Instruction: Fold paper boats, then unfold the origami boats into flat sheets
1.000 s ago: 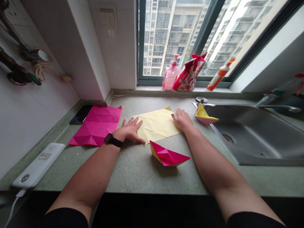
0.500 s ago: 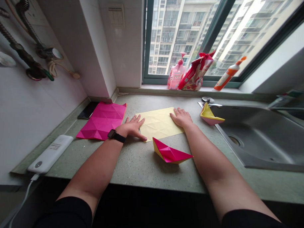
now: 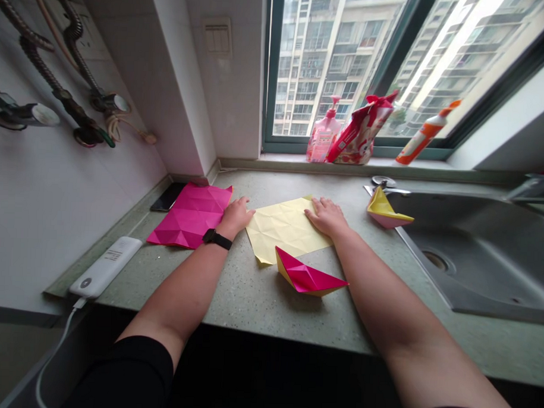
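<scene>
Head view: pink boat (image 3: 309, 278) and yellow boat (image 3: 385, 211) are folded; creased yellow paper (image 3: 284, 225) lies flat on the surface (image 3: 250, 304) between left hand (image 3: 238, 215) and right hand (image 3: 328, 216), apart, fingers extended.

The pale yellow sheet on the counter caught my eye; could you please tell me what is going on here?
Someone's right hand rests on the right end of the creased pale yellow sheet, while the left hand is at its left end, beside a creased pink sheet. A pink-and-yellow paper boat stands on the sheet's near side; another boat sits at the sink's left edge.
</scene>
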`<action>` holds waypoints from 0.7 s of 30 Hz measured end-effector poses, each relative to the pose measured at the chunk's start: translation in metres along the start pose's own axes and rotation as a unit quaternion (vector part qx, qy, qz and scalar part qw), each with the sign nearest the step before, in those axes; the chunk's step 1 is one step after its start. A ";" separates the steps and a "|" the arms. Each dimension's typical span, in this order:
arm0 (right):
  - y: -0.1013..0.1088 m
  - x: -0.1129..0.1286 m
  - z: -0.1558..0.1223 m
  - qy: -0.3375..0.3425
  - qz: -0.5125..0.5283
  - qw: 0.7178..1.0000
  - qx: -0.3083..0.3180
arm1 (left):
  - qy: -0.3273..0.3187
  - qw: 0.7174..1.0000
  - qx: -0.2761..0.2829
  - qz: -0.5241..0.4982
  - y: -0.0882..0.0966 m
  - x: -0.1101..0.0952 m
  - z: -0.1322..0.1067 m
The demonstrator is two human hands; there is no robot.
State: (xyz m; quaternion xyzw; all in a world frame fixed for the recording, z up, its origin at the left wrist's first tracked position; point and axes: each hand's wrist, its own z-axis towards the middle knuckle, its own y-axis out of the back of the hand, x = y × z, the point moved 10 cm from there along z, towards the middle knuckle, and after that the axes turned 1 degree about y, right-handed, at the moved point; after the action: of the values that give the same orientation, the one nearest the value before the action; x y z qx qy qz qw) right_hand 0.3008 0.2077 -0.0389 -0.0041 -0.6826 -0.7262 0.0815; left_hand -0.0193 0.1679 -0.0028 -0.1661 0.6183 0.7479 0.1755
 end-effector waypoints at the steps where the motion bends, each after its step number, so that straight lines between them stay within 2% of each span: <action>1: 0.000 0.000 0.001 -0.001 -0.001 1.000 -0.002 | -0.006 1.000 0.004 -0.006 0.000 -0.002 0.000; 4: -0.001 -0.001 0.004 -0.005 -0.001 1.000 -0.006 | -0.038 0.999 0.005 -0.017 0.005 -0.012 -0.001; 8: 0.000 -0.006 0.007 -0.032 0.005 0.999 -0.019 | -0.126 0.989 -0.060 -0.053 0.027 -0.034 -0.008; 11: 0.004 -0.007 0.008 -0.045 0.018 0.998 -0.036 | -0.155 0.982 -0.091 -0.050 0.042 -0.040 -0.013; 16: 0.011 -0.004 0.008 -0.043 0.055 0.996 -0.062 | -0.142 0.989 -0.049 0.000 0.045 -0.044 -0.015; 19: 0.017 -0.009 0.009 -0.049 0.097 0.990 -0.087 | -0.110 0.991 -0.070 -0.015 0.062 -0.042 -0.015; 21: 0.022 -0.018 0.010 -0.068 0.137 0.983 -0.105 | -0.073 0.993 -0.073 -0.056 0.076 -0.034 -0.012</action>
State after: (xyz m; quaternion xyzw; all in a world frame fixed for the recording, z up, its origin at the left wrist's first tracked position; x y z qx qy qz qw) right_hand 0.3200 0.2188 -0.0189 -0.1551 -0.5998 -0.7737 0.1329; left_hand -0.0251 0.1406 0.0768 -0.1577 0.5375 0.7899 0.2495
